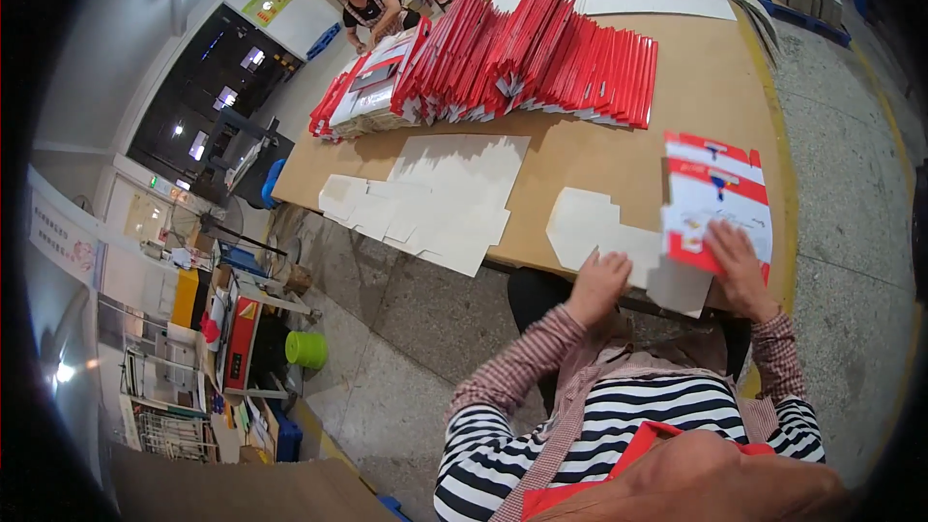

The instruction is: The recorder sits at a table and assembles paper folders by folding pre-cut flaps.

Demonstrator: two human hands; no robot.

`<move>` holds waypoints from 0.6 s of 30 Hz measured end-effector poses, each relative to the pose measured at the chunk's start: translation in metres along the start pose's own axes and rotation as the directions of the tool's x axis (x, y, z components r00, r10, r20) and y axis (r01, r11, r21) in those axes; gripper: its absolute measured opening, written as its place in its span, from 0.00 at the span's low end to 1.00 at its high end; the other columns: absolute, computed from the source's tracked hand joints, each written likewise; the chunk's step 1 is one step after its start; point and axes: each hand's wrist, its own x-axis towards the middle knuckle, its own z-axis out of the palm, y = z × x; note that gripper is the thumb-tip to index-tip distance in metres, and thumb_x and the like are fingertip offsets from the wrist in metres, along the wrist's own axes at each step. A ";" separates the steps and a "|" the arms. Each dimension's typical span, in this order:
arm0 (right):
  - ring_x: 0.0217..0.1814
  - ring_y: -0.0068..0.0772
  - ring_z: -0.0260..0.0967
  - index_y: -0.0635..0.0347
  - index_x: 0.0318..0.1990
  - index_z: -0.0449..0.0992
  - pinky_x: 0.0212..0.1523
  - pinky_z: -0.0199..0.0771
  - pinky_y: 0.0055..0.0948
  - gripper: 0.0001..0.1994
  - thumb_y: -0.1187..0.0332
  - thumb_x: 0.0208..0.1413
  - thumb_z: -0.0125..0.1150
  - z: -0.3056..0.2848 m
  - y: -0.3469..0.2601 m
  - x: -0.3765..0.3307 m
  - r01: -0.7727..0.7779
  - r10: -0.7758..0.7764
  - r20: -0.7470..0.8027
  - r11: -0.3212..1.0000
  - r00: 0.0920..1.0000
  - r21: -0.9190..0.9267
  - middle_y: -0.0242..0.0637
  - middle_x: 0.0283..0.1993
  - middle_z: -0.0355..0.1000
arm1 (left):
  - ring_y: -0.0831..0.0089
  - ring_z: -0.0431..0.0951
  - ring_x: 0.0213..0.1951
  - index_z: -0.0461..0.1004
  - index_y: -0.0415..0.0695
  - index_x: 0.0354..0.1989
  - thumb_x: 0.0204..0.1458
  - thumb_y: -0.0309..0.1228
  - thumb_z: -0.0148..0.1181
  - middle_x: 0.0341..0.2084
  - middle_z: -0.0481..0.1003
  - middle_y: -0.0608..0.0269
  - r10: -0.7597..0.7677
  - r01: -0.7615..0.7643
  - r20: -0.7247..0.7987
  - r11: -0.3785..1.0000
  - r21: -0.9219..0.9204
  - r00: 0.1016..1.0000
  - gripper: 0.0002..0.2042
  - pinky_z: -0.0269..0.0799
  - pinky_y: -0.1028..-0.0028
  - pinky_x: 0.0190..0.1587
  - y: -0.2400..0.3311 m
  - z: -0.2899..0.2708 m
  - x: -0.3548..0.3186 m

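Note:
My right hand [739,267] lies with fingers spread on a flat red-and-white printed carton [715,195] near the right edge of the table. The fingers of my left hand [599,286] are stretched out at the near edge of a pale, notched cardboard blank [584,223]. This blank reaches under the printed carton, so part of it is hidden. To the left, more pale cardboard blanks [454,184] overlap and stick out over the table's near edge. Beyond them stands a long row of red folded cartons [532,53], packed upright and leaning together.
The table [701,72] has a brown top, with long white strips [657,4] along its far side. Another person [373,14] works behind the carton row. On the floor at left stands a green bin [306,350] beside a red machine [239,343]. A loaded blue pallet [802,17] is far right.

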 end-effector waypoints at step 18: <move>0.76 0.49 0.29 0.49 0.66 0.57 0.71 0.27 0.49 0.29 0.50 0.59 0.43 0.008 0.013 0.007 0.031 -0.051 -0.079 0.972 0.996 -0.233 0.42 0.74 0.40 | 0.61 0.74 0.30 0.73 0.39 0.38 0.55 0.37 0.52 0.28 0.75 0.50 0.278 0.150 0.596 0.809 -0.568 0.753 0.13 0.69 0.65 0.36 -0.071 -0.003 0.112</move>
